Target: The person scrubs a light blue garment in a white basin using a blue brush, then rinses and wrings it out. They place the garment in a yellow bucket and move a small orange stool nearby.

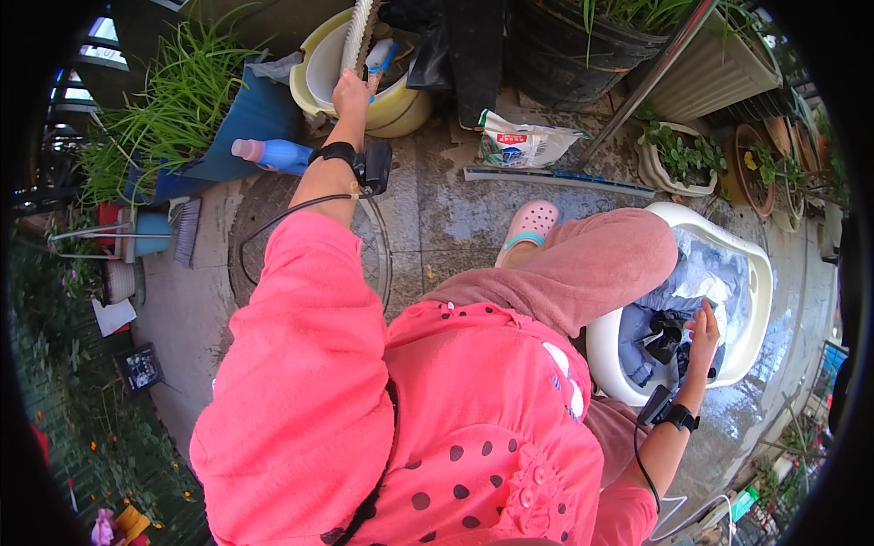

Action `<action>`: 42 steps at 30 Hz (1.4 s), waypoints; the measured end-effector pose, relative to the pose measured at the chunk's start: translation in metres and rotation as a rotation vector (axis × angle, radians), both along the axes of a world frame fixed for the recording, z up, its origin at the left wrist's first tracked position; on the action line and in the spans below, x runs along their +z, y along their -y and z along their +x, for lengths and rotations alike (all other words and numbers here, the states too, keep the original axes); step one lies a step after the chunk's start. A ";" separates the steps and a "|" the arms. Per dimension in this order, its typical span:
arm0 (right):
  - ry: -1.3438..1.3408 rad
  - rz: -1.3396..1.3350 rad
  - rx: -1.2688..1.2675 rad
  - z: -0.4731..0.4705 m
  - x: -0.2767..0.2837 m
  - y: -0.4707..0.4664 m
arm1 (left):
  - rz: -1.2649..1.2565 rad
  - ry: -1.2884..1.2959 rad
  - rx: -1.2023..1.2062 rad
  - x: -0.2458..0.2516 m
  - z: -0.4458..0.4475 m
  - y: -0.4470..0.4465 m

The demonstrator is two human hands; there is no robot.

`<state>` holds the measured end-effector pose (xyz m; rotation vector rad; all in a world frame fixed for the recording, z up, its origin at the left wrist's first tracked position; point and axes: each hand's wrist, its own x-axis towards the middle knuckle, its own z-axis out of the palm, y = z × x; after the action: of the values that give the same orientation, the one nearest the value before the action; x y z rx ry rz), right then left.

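Observation:
My left hand grips the lower end of a ridged washboard, which stands over a pale basin nested in a yellow tub. Beside it in the basin lies a brush with a blue edge. My right hand is over a white plastic bathtub, its fingers apart and holding nothing. Soaking in the bathtub are blue-grey clothes, a white cloth and a black item. Whether my right fingers touch the laundry cannot be told.
A blue bottle with a pink cap lies near the yellow tub. A bag of detergent lies by a floor squeegee. Planters and pots line the edges. A scrubbing brush is at the left. The paving is partly wet.

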<state>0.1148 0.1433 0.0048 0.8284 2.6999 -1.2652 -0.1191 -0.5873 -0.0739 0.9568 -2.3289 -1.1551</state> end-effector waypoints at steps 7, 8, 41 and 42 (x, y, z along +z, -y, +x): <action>-0.029 -0.046 -0.065 0.035 -0.045 -0.020 | 0.160 -0.671 -0.262 0.066 0.031 -0.086; -0.026 0.046 -0.065 0.043 -0.056 -0.027 | 0.169 -0.734 -0.402 0.082 0.036 -0.122; 1.069 -0.167 0.247 0.016 -0.248 -0.137 | -0.976 0.876 -2.058 -0.161 0.081 -0.776; 1.054 -0.159 0.225 0.018 -0.249 -0.138 | -0.929 0.895 -2.041 -0.167 0.079 -0.781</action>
<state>0.1329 0.2809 -0.2439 0.8119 1.7536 -0.6687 -0.0398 0.1940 -0.2413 -2.0211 -3.4247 0.5455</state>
